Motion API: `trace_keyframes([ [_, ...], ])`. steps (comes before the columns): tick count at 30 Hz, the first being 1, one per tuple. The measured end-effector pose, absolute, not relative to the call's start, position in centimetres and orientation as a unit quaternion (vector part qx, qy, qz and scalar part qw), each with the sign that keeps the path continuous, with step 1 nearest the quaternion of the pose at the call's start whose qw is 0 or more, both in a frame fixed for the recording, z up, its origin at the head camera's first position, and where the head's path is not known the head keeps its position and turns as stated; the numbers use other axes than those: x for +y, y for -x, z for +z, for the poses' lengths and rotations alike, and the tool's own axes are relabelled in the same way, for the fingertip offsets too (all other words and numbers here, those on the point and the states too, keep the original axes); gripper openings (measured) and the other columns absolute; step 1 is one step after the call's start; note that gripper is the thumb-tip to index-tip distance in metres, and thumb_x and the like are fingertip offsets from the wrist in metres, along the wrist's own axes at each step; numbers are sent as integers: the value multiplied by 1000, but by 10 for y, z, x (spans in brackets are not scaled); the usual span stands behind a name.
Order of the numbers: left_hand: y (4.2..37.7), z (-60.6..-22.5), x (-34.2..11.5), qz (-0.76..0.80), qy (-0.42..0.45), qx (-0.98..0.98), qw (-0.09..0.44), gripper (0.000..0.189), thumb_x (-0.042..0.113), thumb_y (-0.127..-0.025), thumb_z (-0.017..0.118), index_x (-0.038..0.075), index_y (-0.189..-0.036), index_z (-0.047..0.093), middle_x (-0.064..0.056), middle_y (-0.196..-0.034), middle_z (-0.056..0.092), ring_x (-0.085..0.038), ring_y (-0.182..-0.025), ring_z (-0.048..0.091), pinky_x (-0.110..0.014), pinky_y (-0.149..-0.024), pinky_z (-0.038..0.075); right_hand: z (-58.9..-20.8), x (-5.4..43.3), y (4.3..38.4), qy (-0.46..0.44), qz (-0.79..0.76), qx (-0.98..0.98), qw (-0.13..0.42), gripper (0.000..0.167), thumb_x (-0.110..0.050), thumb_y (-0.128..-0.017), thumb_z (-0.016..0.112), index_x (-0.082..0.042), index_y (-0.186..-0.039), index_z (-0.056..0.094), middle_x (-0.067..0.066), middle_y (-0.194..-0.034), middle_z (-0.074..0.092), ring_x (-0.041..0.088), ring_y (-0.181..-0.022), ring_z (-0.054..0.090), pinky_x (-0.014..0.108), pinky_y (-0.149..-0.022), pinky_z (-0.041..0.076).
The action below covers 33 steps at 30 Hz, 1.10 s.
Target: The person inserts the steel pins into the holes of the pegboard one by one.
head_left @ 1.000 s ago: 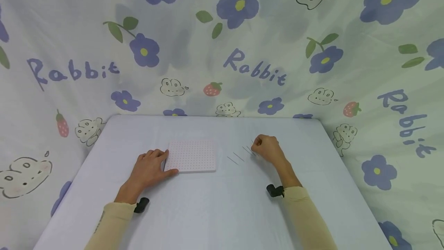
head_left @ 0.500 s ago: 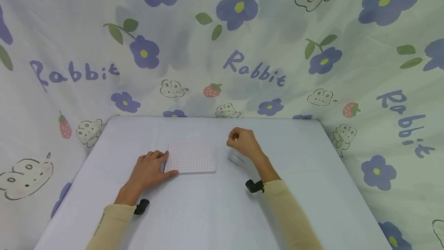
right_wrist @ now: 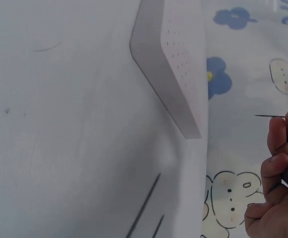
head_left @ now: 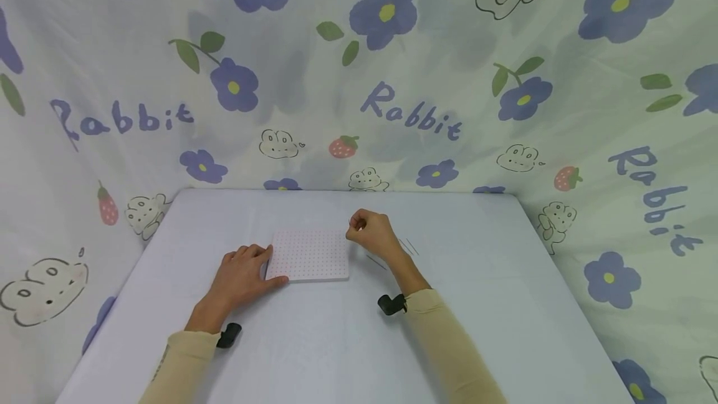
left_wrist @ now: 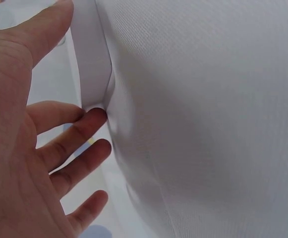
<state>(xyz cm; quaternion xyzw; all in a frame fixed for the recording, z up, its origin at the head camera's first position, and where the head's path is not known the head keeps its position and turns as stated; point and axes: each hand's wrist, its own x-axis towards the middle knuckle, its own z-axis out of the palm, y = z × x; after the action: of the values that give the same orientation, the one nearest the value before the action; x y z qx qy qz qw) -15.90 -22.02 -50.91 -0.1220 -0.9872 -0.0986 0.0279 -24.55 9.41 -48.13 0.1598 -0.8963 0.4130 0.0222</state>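
A white block-like board [head_left: 308, 255] with a grid of small dots lies flat on the table. My left hand [head_left: 241, 273] holds its left end, thumb along the front edge and index finger at the left edge. In the left wrist view, the fingers of that hand [left_wrist: 59, 148] spread near the board's corner [left_wrist: 91, 59]. Above the board's back right corner, my right hand [head_left: 371, 232] pinches a thin dark needle [right_wrist: 268, 116] between thumb and index finger. The needle's pointed end sticks out past the fingertips, apart from the board.
Several loose needles [head_left: 376, 262] lie on the white table [head_left: 348, 341] right of the board, partly hidden by the right hand and forearm. A patterned cloth [head_left: 308, 67] hangs behind and beside the table.
My right hand has carried the needle leftward from among the loose ones to the board's back right corner. The left hand and the board have stayed in place.
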Motion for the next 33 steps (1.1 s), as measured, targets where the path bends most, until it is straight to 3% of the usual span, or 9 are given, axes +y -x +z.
trace_keyframes([
  [20, 159, -510, -221, -98, 118, -988, 26, 94, 69, -81, 70, 0, -143, 55, -18, -130, 61, -39, -121, 52, -64, -100, 37, -506, 77, 250, -129, 419, -899, -16, 7, -17, -82, 69, -20, -84, 64, -5, -78, 64, 12, -64, 54, 25, -50, 45],
  [33, 160, -510, -221, -100, 119, -987, 27, 94, 69, -81, 70, -1, -143, 55, -18, -129, 61, -38, -121, 52, -64, -100, 36, -512, 77, 249, -121, 398, -909, -36, 7, -18, -83, 69, -21, -85, 64, -5, -79, 65, 12, -65, 56, 25, -53, 47],
])
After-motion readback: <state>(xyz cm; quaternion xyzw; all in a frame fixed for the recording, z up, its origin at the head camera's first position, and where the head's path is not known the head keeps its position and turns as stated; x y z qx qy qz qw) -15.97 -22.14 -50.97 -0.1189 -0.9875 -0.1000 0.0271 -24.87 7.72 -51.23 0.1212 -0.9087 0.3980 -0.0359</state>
